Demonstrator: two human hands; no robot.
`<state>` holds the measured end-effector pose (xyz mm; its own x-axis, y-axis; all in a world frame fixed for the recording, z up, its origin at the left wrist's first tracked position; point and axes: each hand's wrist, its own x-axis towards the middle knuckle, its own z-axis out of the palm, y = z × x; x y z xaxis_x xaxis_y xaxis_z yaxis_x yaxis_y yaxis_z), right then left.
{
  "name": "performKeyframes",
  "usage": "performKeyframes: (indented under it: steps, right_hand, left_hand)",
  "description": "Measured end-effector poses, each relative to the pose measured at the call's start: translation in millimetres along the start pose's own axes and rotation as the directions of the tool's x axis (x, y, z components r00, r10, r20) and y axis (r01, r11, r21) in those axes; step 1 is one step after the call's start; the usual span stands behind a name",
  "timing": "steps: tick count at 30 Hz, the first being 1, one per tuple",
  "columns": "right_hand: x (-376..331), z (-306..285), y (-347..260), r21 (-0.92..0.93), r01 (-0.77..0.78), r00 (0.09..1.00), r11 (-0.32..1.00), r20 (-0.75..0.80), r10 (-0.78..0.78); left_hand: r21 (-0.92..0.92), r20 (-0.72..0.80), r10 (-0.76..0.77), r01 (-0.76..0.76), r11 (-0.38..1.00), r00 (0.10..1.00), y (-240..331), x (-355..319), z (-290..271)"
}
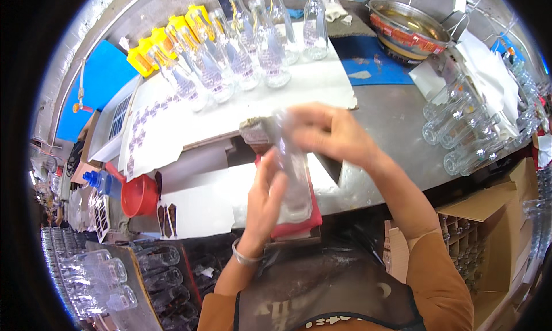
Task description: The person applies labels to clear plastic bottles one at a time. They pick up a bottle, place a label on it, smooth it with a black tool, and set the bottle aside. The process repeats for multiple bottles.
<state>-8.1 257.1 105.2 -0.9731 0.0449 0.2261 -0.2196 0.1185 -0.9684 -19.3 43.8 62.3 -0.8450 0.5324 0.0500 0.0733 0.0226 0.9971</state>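
Over red pad (299, 224): left hand (265, 200), right hand (328, 133) grip closed round one blurred, seemingly glass bottle (290, 170).

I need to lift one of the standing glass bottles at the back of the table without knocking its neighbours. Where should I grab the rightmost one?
Take the rightmost standing bottle by its narrow neck, coming from above and from its right. The bodies stand close together in the row, so there is little room lower down, while its right side faces bare table. That is probably the safest grip.
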Motion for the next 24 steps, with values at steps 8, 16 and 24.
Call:
performKeyframes:
  steps: [8, 16, 24]
  right_hand:
    - [6, -26, -77, -0.343, 0.053, 0.986, 0.938, -0.13, -0.103]
    - [149, -116, -56, -0.779, 0.097, 0.919, 0.619, -0.168, -0.356]
    - [187, -112, -18, -0.742, 0.04, 0.896, 0.669, -0.269, -0.352]
  left_hand:
    - [0.006, 0.032, 0.182, -0.183, 0.983, 0.983, -4, -15, -24]
    - [0.035, 0.102, 0.051, -0.055, 0.998, 0.994, -12, -4, -22]
    - [0.086, 0.067, -0.03, 0.024, 0.996, 0.997, -25, 10, -16]
